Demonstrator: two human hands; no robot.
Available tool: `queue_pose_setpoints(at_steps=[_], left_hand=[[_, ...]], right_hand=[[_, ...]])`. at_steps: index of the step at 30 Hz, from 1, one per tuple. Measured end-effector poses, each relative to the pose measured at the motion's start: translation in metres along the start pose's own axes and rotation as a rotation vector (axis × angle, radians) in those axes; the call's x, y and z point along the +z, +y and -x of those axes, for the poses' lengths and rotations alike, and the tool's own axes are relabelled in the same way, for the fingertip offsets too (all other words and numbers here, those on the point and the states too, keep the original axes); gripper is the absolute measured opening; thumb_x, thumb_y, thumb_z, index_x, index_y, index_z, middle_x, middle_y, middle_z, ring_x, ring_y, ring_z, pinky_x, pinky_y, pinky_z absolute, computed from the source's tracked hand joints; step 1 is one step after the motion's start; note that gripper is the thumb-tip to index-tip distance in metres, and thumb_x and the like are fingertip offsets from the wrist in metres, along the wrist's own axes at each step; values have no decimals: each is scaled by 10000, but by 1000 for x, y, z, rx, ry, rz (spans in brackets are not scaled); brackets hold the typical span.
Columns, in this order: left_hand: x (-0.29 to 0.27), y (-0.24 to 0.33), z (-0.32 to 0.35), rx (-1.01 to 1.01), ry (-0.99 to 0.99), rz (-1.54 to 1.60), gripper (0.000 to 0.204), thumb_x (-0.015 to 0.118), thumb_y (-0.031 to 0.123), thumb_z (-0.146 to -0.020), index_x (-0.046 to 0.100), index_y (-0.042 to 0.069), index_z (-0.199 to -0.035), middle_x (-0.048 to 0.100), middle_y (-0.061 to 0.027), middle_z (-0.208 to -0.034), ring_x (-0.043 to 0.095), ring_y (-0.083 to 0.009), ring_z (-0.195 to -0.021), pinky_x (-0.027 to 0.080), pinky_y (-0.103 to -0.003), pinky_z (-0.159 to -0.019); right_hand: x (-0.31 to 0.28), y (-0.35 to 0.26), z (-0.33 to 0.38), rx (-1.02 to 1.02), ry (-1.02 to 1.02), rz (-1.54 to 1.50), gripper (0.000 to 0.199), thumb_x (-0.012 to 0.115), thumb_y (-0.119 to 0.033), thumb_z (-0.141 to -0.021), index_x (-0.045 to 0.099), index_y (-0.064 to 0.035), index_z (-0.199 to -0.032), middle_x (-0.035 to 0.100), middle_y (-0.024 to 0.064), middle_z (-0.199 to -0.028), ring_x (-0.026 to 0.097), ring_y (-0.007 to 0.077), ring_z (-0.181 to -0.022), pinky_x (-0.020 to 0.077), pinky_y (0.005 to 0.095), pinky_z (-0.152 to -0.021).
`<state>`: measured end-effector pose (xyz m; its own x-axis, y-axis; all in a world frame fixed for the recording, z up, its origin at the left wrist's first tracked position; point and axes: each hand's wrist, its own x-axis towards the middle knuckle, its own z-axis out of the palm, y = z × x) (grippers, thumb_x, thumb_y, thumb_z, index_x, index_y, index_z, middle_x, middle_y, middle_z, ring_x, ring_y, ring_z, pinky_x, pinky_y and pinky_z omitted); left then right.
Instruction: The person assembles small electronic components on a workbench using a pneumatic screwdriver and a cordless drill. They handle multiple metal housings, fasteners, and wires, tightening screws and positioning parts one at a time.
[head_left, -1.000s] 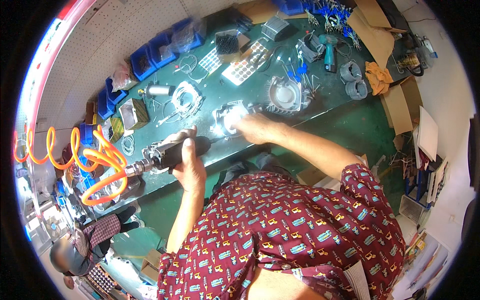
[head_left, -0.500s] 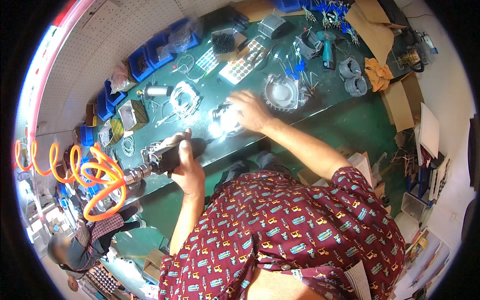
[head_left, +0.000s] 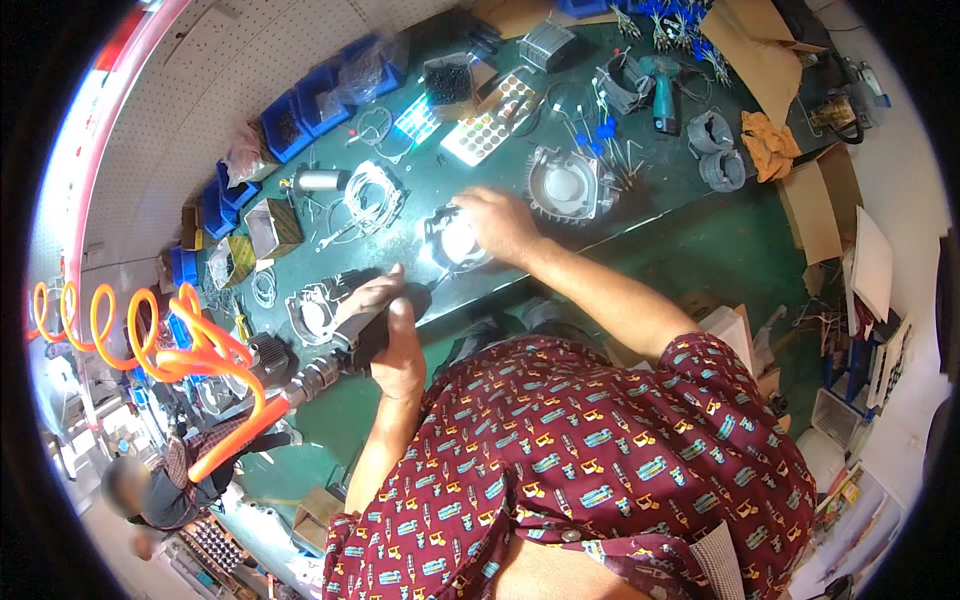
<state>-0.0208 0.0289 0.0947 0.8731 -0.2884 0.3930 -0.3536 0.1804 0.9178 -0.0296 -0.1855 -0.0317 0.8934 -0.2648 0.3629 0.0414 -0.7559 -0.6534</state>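
Observation:
My left hand (head_left: 393, 345) is closed round a black air tool (head_left: 362, 345), its thumb and fingers pointing away from me. A silver coupling joins the tool to a coiled orange hose (head_left: 238, 440). Just beyond the tool lies a cast-metal housing (head_left: 318, 312) on the bench. My right hand (head_left: 497, 222) rests on the right side of a round metal part (head_left: 456, 240), its fingers bent over the rim. Strong glare washes out the middle of that part. To its right sits a finned metal housing (head_left: 562, 185).
The green workbench (head_left: 420, 185) carries a coil of pale cable (head_left: 372, 195), a sticker sheet (head_left: 490, 125), a teal power drill (head_left: 664, 95) and grey ring parts (head_left: 716, 150). Blue bins (head_left: 290, 125) line the back. An orange cloth (head_left: 768, 145) lies far right. Another person (head_left: 175, 480) is at lower left.
My left hand and the air tool have shifted a little right and nearer to me, drawing the hose along. More of the left housing now shows. My right hand stays on the round part.

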Motion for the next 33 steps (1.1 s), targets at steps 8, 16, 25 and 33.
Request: queue_pose_setpoints(at_steps=[8, 16, 25, 33], left_hand=[[-11, -2, 4, -82, 171, 23, 212, 618, 10, -942, 494, 26, -1114, 610, -129, -1053, 624, -255, -1033, 519, -532, -1017], [0, 5, 1, -69, 31, -130, 289, 728, 24, -885, 599, 9, -1144, 662, -141, -1126, 650, -232, -1049, 515, -391, -969], [19, 2, -2, -20, -194, -159, 180, 640, -11, -894, 534, 31, -1033, 653, -152, -1074, 629, -240, -1016, 409, -532, -1122], [18, -8, -6, -11, -220, -145, 151, 611, -20, -900, 484, 43, -951, 609, -125, -951, 609, -225, -948, 408, -631, -1094]], right_hand=[[2, -9, 0, -6, -19, 51, 272, 617, -84, -834, 730, -79, -1081, 707, 87, -1094, 693, 298, -953, 565, 397, -826], [6, -14, -1, -6, -17, 53, 297, 614, -72, -823, 720, -80, -1101, 694, 75, -1093, 669, 294, -974, 535, 415, -860], [14, -16, 1, 102, -92, 85, 368, 611, -78, -821, 703, -142, -1171, 674, 41, -1148, 636, 307, -1062, 528, 456, -901], [14, -18, 4, 55, -61, 33, 366, 633, -85, -800, 694, -90, -1161, 682, 75, -1137, 649, 326, -1018, 554, 459, -844]])
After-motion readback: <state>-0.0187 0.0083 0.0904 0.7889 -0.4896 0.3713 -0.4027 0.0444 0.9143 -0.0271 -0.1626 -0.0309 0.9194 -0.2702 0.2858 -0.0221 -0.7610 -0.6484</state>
